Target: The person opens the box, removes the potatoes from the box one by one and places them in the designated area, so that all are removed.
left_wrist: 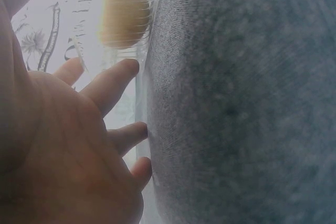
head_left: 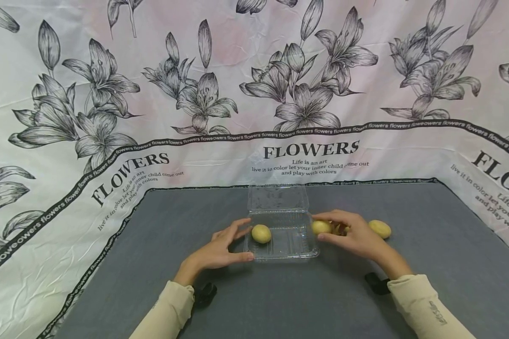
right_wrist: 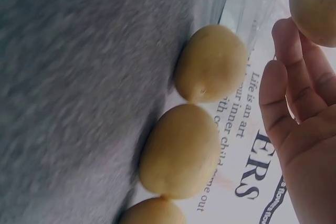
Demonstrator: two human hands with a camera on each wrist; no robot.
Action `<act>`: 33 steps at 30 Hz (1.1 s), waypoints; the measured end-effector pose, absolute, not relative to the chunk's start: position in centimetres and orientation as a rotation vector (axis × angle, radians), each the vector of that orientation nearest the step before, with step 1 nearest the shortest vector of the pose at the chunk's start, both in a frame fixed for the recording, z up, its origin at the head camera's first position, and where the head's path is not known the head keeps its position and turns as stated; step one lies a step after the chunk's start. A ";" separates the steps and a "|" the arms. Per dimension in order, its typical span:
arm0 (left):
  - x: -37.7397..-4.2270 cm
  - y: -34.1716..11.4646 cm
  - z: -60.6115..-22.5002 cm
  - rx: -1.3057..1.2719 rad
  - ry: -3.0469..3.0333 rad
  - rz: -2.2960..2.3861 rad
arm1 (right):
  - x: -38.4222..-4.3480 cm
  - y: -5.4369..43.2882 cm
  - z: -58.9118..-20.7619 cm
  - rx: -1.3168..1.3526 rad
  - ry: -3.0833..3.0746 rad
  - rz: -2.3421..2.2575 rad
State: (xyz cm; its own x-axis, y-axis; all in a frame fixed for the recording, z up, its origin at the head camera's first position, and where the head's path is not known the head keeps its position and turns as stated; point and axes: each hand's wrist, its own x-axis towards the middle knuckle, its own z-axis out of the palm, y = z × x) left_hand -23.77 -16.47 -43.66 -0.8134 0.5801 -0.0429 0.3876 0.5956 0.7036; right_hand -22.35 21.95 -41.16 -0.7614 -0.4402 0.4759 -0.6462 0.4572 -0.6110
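A clear plastic clamshell box (head_left: pixel 286 235) lies on the table with its lid tipped back. One yellow potato (head_left: pixel 261 234) sits inside at the left, also seen through the wall in the left wrist view. My left hand (head_left: pixel 220 247) is at the box's left side, fingers spread, thumb at the front left corner. Over the right rim, my right hand (head_left: pixel 356 235) pinches another potato (right_wrist: pixel 317 6) between thumb and fingers. Beneath that hand, more potatoes (right_wrist: pixel 181 150) rest in a row on the table, partly hidden by it in the head view.
A potato (head_left: pixel 380 229) at the right end of the row shows beyond the right hand. The grey table (head_left: pixel 297 301) runs back to a hanging cloth (head_left: pixel 220 162) printed with flowers and lettering. Dark wrist straps (head_left: pixel 377 284) are on both arms.
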 end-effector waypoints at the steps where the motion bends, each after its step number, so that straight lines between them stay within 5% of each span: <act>1: -23.8 -16.5 -43.7 0.794 2.558 1.032 | -22.3 22.1 -41.2 0.938 -2.457 1.195; 33: -23.6 -16.3 -43.5 0.791 2.555 1.041 | -20.8 26.0 -42.4 0.788 -2.703 1.325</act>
